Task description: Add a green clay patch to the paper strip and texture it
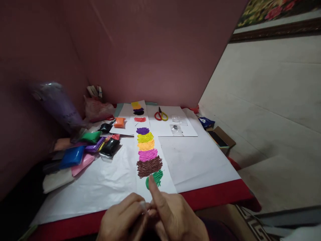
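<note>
"Pink walls (150,50) behind a white-covered tabletop (200,160). What crowds it?"
"Scissors (160,112) lie far; the right hand's (179,214) thumb partly covers green strands (157,176) on the paper strip (167,185)."
"Containers?"
"Packets (72,157), left, with coloured stuff inside; a clear bag (177,131), far right, with something dark."
"Fingers?"
"Curled, left hand (120,216) against right, near edge, by a small pale thing (143,206). Whether gripping, I can't tell."
</note>
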`<state>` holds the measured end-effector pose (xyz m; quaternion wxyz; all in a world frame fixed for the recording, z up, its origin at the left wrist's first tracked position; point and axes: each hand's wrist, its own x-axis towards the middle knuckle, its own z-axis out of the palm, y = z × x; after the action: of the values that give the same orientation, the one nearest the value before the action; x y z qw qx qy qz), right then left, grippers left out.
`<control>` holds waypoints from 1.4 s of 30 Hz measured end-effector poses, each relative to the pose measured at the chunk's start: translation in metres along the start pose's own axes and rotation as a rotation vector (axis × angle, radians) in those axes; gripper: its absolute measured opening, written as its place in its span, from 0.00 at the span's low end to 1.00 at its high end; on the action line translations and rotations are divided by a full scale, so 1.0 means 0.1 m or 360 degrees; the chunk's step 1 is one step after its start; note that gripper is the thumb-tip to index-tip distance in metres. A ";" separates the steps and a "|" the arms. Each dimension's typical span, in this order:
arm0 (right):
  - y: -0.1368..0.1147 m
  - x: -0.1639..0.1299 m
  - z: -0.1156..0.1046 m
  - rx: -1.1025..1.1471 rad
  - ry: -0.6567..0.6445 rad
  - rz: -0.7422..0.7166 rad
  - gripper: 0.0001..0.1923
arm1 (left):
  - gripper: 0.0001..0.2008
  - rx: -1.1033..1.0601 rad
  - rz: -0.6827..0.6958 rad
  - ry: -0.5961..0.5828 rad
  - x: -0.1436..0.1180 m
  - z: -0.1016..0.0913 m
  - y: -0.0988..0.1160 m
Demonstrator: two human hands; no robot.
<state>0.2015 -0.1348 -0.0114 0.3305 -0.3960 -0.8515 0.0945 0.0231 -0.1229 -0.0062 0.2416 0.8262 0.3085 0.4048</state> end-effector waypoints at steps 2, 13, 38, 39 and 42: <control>0.08 0.03 -0.07 0.0106 -0.0001 0.0178 0.32 | 0.06 -0.0073 -0.0121 0.0193 0.06 -0.03 0.00; 0.39 -0.06 0.03 0.0955 0.0136 0.1140 0.13 | 0.04 -0.0120 -0.0777 0.0580 0.17 0.19 -0.25; 0.38 -0.05 -0.01 0.0909 0.0045 0.1054 0.11 | 0.09 0.0364 -0.0512 0.0105 0.24 0.21 -0.34; 0.38 -0.06 -0.01 0.0901 0.0039 0.1052 0.11 | 0.09 0.0357 -0.0520 0.0078 0.23 0.20 -0.34; 0.38 -0.05 -0.01 0.0878 0.0019 0.1053 0.11 | 0.09 0.0340 -0.0587 -0.0002 0.23 0.20 -0.35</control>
<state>0.2279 -0.1132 -0.0298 0.3809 -0.5450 -0.6196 0.4172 0.0395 -0.0851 -0.0280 0.2230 0.7769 0.4954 0.3183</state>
